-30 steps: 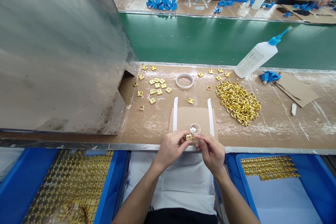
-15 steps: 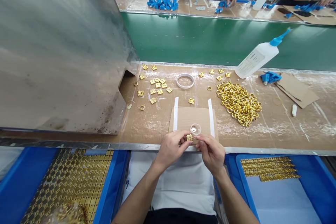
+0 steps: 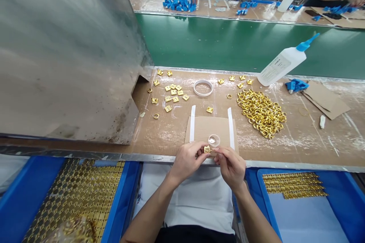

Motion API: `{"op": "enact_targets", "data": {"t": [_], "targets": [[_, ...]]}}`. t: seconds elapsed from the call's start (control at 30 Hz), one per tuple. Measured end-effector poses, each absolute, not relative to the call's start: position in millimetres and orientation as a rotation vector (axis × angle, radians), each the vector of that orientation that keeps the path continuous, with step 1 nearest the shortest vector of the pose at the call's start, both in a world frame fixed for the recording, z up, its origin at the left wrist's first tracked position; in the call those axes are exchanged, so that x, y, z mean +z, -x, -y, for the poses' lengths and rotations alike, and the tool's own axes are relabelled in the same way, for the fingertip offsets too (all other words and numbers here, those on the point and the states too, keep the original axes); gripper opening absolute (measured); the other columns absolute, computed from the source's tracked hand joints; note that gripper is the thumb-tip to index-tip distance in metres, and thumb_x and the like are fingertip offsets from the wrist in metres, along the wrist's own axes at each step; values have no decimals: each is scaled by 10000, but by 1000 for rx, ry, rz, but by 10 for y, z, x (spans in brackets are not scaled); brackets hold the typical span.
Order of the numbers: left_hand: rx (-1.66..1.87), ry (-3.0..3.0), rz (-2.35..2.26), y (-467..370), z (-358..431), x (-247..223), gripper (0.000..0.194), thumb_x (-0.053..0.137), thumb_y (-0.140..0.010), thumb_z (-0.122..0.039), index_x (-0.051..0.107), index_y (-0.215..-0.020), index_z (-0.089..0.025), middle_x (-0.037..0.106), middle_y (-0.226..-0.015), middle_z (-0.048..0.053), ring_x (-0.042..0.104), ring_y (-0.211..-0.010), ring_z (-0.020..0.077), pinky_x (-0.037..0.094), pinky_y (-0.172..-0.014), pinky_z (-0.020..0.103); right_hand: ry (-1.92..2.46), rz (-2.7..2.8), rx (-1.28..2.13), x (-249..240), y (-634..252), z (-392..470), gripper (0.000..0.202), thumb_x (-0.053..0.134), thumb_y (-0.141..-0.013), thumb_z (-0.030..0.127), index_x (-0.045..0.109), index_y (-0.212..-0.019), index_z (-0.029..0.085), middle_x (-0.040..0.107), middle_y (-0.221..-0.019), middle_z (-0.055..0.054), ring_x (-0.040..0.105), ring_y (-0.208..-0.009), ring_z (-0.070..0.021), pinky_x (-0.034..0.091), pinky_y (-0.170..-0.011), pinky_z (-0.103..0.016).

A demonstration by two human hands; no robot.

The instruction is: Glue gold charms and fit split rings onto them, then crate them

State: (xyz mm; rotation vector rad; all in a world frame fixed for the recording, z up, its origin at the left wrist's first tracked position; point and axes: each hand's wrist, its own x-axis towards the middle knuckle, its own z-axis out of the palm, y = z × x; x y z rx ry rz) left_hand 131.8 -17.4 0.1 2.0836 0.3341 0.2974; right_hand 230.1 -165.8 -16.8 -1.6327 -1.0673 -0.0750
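Observation:
My left hand pinches a small square gold-coloured piece between thumb and fingers near the table's front edge. My right hand is closed on a thin stick-like tool, whose tip points at the gold piece; its exact kind is too small to make out. Just beyond my fingertips stands a small clear round cup with a little whitish stuff in it. The cup rests on a cardboard sheet with white tape strips along both sides.
Gold rings lie heaped to the right, and several square gold pieces to the left. A roll of white tape and a glue-type bottle stand farther back. A metal housing blocks the left. Blue trays flank my lap.
My hands keep the same hold, with the stick's tip still at the gold piece. Across the green belt, a co-worker's hand has moved to the blue pile. The view has shifted slightly.

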Motion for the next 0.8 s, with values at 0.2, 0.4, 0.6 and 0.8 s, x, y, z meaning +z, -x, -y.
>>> {"op": "enact_targets", "data": {"t": [0.2, 0.4, 0.6, 0.8], "targets": [[303, -2084, -350, -1313, 172, -16, 143, 638, -910, -202, 705, -1036, -191, 728, -759, 7, 648, -651, 156, 486, -639, 251, 1613, 1065, -91, -169, -2298, 1651, 282, 532, -963, 66, 710, -1102, 234, 738, -916, -62, 647, -550, -104, 566, -508, -207], [294, -2089, -347, -1315, 182, -5, 144, 646, -912, -205, 705, -1043, -189, 737, -788, 15, 647, -655, 156, 486, -640, 253, 1642, 1044, -87, -175, -2297, 1666, 232, 539, -977, 114, 718, -1063, 233, 751, -900, -70, 648, -537, -117, 573, -494, -225], [307, -2093, -351, -1314, 182, -10, 150, 660, -901, -196, 709, -1043, -188, 739, -795, 19, 647, -655, 157, 489, -649, 259, 1640, 1025, -90, -180, -2301, 1666, 249, 552, -966, 106, 723, -1086, 240, 758, -901, -65, 655, -530, -119, 578, -493, -227], [292, -2081, -355, -1313, 180, -15, 161, 653, -908, -212, 711, -1057, -192, 737, -770, 12, 648, -645, 158, 495, -647, 260, 1644, 1044, -102, -168, -2296, 1659, 253, 547, -976, 117, 731, -1095, 243, 768, -915, -72, 662, -542, -121, 580, -496, -226]]}}
